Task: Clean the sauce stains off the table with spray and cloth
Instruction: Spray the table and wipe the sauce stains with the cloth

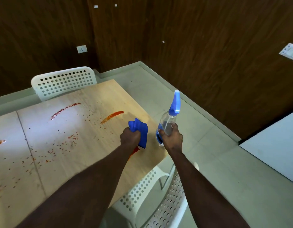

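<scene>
1. My left hand [130, 137] fists the cloth [140, 130], holding it down on the table [93, 162] near its right edge, at a red smear [134, 151].
2. My right hand [173, 139] grips the spray bottle [168, 120] upright, just right of the cloth.
3. Wiping looks to be the step in hand; next I scrub firmly here, then tackle the far streak [112, 116].

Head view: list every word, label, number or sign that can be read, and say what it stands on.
No text can be read.
Print on the paper sheet on the wall: too blurred.
Label on the spray bottle: too blurred, partly behind the right hand.
The white tags on the wall: too small to tell.
</scene>
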